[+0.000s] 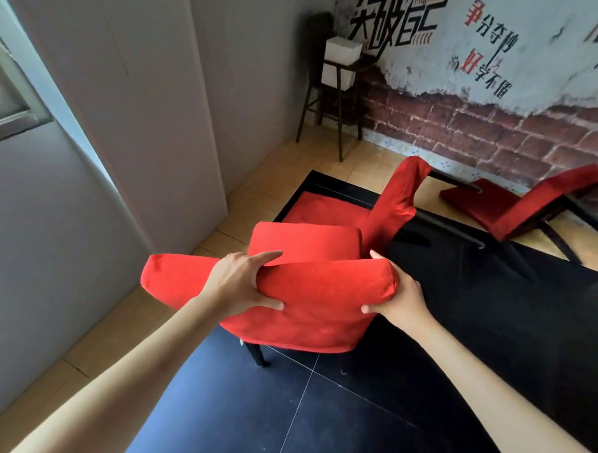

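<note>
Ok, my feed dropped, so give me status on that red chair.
Left hand grips red chair back at top edge. Right hand grips its right corner. Another red chair close ahead, third red chair off right.

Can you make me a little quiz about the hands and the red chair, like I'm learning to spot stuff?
1. What do the left hand and right hand grip?
A) a blue bucket
B) the top of a red-covered chair back
C) a broom
2. True or false: that chair's visible leg is white.
3. What colour is the box on top of the dark stand in the corner?

Key: 1 B. 2 False, the leg is black. 3 White.
</note>
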Demonstrator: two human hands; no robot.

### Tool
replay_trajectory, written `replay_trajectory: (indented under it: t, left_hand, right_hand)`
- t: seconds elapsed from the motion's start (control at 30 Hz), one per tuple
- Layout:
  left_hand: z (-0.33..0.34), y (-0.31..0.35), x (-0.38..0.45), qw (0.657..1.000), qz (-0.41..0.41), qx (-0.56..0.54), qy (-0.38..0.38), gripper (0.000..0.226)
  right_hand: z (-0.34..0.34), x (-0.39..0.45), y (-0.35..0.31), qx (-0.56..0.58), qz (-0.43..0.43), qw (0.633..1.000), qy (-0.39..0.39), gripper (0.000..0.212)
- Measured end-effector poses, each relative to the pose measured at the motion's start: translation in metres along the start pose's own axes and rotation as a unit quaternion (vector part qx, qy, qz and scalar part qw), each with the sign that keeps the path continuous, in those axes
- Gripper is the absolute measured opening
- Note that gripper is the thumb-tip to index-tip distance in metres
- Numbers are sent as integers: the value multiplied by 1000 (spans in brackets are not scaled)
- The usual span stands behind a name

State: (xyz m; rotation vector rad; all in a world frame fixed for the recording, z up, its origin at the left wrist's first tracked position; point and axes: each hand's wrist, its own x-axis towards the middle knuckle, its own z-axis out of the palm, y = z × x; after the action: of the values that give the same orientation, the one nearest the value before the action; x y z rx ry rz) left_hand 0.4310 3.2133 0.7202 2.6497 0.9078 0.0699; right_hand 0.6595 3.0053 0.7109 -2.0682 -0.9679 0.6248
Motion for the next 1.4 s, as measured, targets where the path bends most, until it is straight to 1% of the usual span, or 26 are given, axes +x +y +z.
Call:
replay_trajectory:
  t: [0.13,0.23,0.37,0.5,0.6,0.67,0.73,0.8,0.87,0.93,1.03,1.17,1.3,1.4]
  left_hand:
    - [15,19,9,998,31,55,-23,109]
    - [15,20,11,998,30,57,-20,109]
    - [12,20,10,998,25,55,-16,107]
    - [12,20,8,995,55,81,-17,113]
    - [9,13,5,990,77,116,-36,120]
    - [3,1,3,985,74,151,-47,126]
    - [-6,-16,2,982,63,171,-53,131]
    - [-16,-34,3,980,57,183,-60,134]
    - [-23,-45,7,976,62,197,-68,132]
    - [-25,-50,12,974,79,199,-74,128]
    - [-22,-55,16,972,116,192,-75,119]
    - [-18,-64,19,969,160,179,-53,105]
    - [-20,-72,15,966,179,177,-54,94]
    - [-21,-80,7,961,198,184,-55,91]
  right_hand:
    - [14,-34,40,38,52,997,31,105]
    - [24,-38,51,54,65,995,50,107]
    - [23,-36,47,48,67,996,35,116]
    - [19,-45,42,39,69,996,29,125]
    - [14,-46,27,23,28,999,11,126]
    - [11,-41,8,-24,2,1000,-15,125]
    - [13,-32,-16,-122,-14,990,-65,125]
    - [23,-20,-37,-267,-27,955,-124,127]
    - [39,-11,-51,-368,-26,917,-152,128]
    - [49,-6,-57,-393,-11,908,-145,126]
    - [54,-11,-56,-382,10,918,-103,115]
    - [60,-20,-60,-371,51,925,-61,104]
    - [70,-34,-71,-365,92,926,-38,100]
    - [82,-53,-78,-363,108,925,-27,98]
